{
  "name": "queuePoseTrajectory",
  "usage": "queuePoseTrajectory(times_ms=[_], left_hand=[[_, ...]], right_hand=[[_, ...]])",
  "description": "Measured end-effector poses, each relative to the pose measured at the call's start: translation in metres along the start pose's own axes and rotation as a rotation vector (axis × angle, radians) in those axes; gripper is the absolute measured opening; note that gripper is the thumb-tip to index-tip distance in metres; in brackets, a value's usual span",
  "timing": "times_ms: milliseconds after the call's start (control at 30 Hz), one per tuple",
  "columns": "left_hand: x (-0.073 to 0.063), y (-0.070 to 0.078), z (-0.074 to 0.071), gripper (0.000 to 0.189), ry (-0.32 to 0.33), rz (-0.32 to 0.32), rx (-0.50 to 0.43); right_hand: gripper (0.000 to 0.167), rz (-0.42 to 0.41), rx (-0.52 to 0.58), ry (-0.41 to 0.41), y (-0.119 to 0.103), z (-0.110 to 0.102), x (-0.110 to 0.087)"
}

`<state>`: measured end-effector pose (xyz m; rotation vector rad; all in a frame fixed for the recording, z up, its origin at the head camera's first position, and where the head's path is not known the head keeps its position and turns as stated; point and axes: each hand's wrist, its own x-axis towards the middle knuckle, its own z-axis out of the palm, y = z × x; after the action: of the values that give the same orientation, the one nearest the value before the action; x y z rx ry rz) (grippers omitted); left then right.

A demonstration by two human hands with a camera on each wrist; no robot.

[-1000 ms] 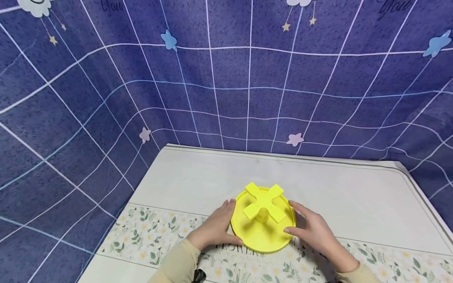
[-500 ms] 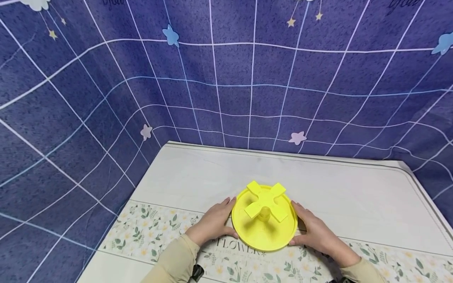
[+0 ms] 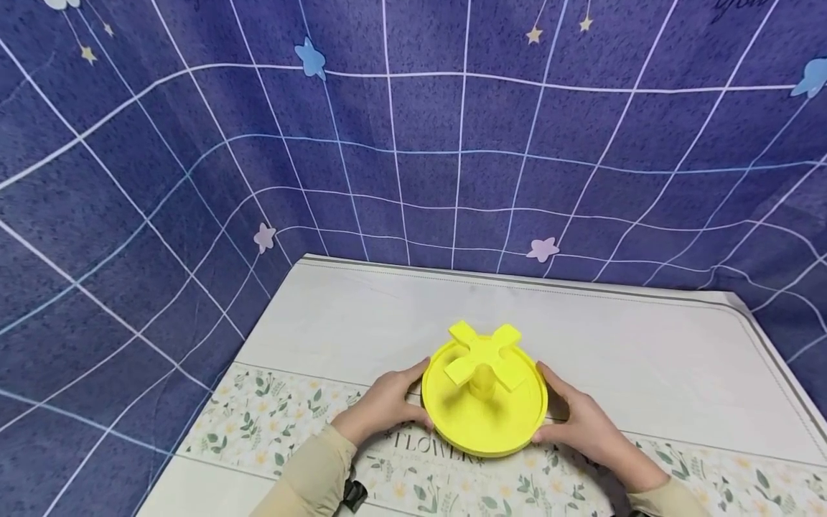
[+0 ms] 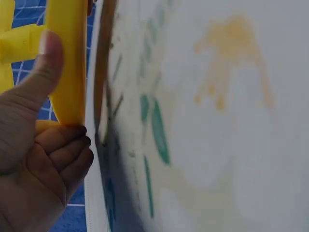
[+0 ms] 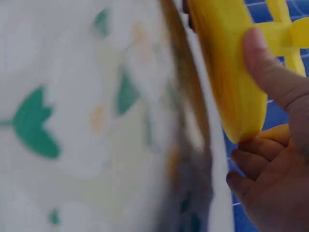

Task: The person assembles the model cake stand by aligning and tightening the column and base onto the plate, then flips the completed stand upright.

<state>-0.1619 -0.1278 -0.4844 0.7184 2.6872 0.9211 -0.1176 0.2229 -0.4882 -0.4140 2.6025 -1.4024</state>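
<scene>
A round yellow dish-like piece (image 3: 478,434) with a low rim stands before me. From its middle rises a short post topped by a flat cross (image 3: 484,352). My left hand (image 3: 381,406) grips the left rim, and my right hand (image 3: 584,424) grips the right. In the left wrist view, the thumb lies on the yellow rim (image 4: 72,72) and the fingers curl beneath it. The right wrist view has the same hold on the other side of the yellow piece (image 5: 231,72). A narrow gap shows between the piece and the table in both wrist views.
The table is covered by a white cloth (image 3: 388,301) with a flowered band (image 3: 284,409) and printed lettering. Blue gridded fabric (image 3: 420,165) with star prints hangs behind and at the left.
Both hands have shifted their hold along the rim, with the right hand's fingers now lower on its outer side. The yellow piece looks slightly larger and raised.
</scene>
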Motion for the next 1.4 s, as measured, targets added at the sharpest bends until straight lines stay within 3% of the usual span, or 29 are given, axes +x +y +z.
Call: queuePoseTrajectory(times_ms=[167, 333, 467, 600, 700, 800, 967, 1067, 1233, 1400], left_hand=[[-0.005, 0.007, -0.004, 0.101, 0.052, 0.049, -0.236], [-0.010, 0.023, -0.007, 0.088, 0.164, 0.132, -0.485], [-0.016, 0.036, -0.011, 0.077, 0.255, 0.174, -0.628], [-0.025, 0.046, -0.013, 0.065, 0.305, 0.196, -0.725], [-0.030, 0.050, -0.012, 0.057, 0.345, 0.230, -0.732], [-0.032, 0.053, -0.009, 0.051, 0.421, 0.277, -0.680], [-0.032, 0.058, -0.002, 0.040, 0.580, 0.328, -0.547], [-0.034, 0.064, -0.003, 0.035, 0.642, 0.347, -0.502], [-0.034, 0.071, -0.007, 0.032, 0.740, 0.346, -0.451], [-0.032, 0.062, -0.001, 0.031, 0.756, 0.308, -0.446]], right_hand=[[0.089, -0.113, 0.147, 0.082, -0.014, -0.013, -0.011], [0.071, -0.200, 0.292, 0.194, -0.030, -0.017, -0.021], [0.057, -0.186, 0.398, 0.273, -0.044, -0.013, -0.030], [0.045, -0.164, 0.494, 0.363, -0.057, -0.006, -0.037], [0.040, -0.151, 0.517, 0.439, -0.065, -0.003, -0.041], [0.038, -0.125, 0.501, 0.497, -0.072, 0.000, -0.044], [0.038, -0.110, 0.508, 0.540, -0.080, 0.003, -0.051], [0.038, -0.130, 0.490, 0.543, -0.081, 0.005, -0.054], [0.047, -0.198, 0.363, 0.517, -0.078, 0.007, -0.056], [0.050, -0.174, 0.143, 0.607, -0.079, 0.008, -0.053]])
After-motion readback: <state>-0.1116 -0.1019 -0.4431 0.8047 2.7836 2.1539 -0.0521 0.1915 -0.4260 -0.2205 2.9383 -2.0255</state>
